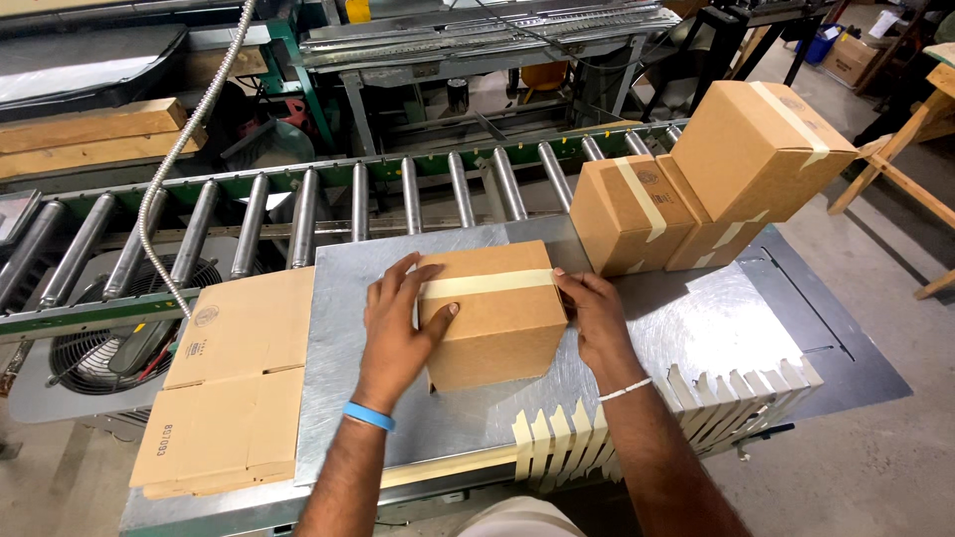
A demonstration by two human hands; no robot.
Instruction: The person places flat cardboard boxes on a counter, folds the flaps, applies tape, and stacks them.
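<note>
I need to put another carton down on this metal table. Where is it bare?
Bare sheet metal lies right of the right hand, between the taped cartons and the tape strips. Crowded: the centre box under both hands, flat cardboard beyond the left hand.
</note>
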